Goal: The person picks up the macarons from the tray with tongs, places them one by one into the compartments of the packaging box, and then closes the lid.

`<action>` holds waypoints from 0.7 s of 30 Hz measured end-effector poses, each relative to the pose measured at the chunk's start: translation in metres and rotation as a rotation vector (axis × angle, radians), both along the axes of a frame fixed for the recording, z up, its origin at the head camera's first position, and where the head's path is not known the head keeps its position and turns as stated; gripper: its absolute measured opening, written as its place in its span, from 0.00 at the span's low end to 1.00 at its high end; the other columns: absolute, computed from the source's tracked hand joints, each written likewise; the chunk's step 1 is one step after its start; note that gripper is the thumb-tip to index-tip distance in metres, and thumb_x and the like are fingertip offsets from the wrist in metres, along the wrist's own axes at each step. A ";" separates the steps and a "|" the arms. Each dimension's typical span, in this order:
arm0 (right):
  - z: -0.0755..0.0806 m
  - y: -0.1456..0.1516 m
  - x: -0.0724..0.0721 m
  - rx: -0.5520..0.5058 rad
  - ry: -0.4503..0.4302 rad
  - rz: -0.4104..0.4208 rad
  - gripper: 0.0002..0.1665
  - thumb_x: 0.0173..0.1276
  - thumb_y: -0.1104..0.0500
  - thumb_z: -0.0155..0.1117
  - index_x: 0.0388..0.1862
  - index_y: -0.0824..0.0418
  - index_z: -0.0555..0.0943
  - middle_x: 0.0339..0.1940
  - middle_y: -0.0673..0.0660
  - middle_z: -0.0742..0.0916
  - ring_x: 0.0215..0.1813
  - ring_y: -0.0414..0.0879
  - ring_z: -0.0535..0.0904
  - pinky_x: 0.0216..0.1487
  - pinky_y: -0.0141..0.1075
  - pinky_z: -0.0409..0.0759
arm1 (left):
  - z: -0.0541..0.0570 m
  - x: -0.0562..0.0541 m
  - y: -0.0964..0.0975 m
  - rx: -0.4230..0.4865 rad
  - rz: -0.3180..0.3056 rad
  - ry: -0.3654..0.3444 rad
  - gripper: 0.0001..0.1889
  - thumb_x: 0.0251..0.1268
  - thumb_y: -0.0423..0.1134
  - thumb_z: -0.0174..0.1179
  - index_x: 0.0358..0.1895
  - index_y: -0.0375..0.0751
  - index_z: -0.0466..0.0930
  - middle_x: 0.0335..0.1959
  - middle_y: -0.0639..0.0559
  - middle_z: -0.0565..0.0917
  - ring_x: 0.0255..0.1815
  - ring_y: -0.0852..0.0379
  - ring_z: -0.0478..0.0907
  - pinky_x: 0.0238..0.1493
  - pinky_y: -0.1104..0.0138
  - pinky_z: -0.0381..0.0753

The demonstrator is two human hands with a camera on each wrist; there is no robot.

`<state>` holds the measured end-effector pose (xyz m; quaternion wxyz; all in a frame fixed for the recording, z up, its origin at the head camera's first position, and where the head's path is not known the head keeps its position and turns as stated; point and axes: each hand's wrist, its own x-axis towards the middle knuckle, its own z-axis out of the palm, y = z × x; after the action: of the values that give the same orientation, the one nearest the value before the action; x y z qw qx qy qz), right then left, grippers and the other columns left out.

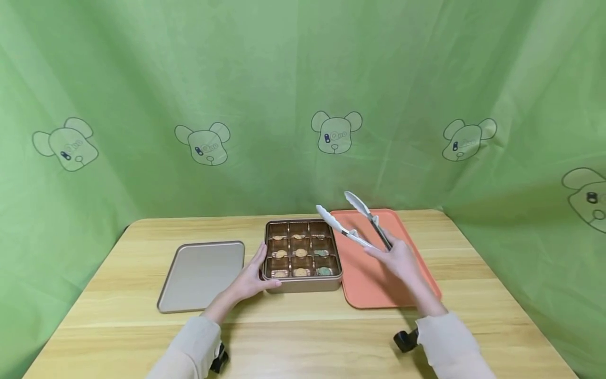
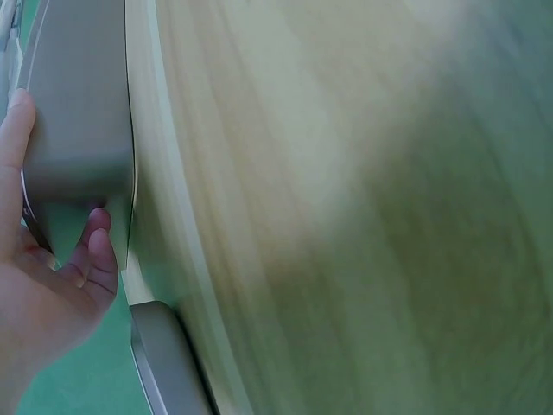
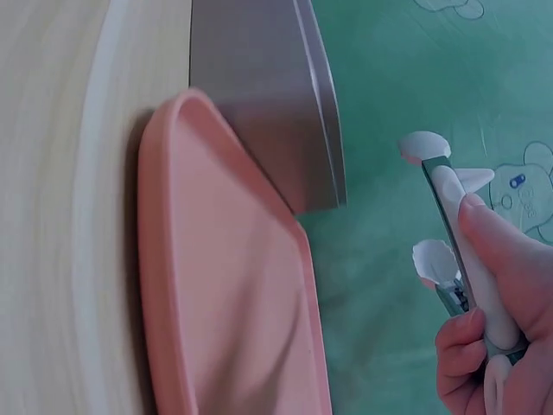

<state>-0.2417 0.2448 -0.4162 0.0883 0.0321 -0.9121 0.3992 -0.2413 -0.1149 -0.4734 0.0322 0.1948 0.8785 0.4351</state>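
A bronze square tin (image 1: 303, 285) with a brown divided insert stands on the table. Round cookies lie in its compartments, tan ones (image 1: 301, 252) to the left and middle, green ones (image 1: 324, 271) in the right column. My left hand (image 1: 246, 281) grips the tin's near left corner, thumb along the front wall and fingers along the left side. Kitchen tongs (image 1: 331, 218) with white tips are in my right hand (image 1: 400, 258). Their arms are spread and hold nothing, raised over the tin's far right corner and the coral tray (image 1: 369, 287).
Left of the tin lies a flat bronze lid (image 1: 203, 276). The coral tray sits against the tin's right side, bare on its visible surface. Behind the wooden table (image 1: 303, 337) hangs a green curtain (image 1: 265, 79) with bear-head drawings.
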 end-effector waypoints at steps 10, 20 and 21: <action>-0.002 0.022 0.008 0.056 0.007 -0.074 0.49 0.56 0.51 0.67 0.70 0.66 0.54 0.19 0.58 0.70 0.25 0.52 0.68 0.28 0.43 0.72 | -0.002 -0.001 0.000 0.000 0.007 0.008 0.57 0.45 0.45 0.70 0.71 0.32 0.38 0.72 0.39 0.38 0.72 0.40 0.41 0.70 0.51 0.43; -0.008 0.049 0.016 0.070 0.041 -0.144 0.40 0.58 0.56 0.66 0.64 0.70 0.59 0.24 0.58 0.72 0.29 0.53 0.69 0.30 0.43 0.71 | -0.003 -0.001 0.000 0.024 0.001 0.001 0.56 0.45 0.45 0.70 0.70 0.31 0.38 0.72 0.39 0.38 0.72 0.40 0.40 0.70 0.51 0.43; -0.009 0.052 0.017 0.067 0.044 -0.148 0.39 0.58 0.56 0.65 0.63 0.70 0.60 0.23 0.57 0.71 0.27 0.51 0.67 0.27 0.40 0.69 | -0.003 -0.001 0.000 0.021 0.001 0.000 0.56 0.45 0.45 0.70 0.71 0.32 0.38 0.73 0.39 0.38 0.72 0.40 0.40 0.70 0.51 0.43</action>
<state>-0.2251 0.2968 -0.4250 0.1364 -0.0239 -0.9226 0.3601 -0.2426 -0.1153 -0.4762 0.0302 0.1948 0.8740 0.4441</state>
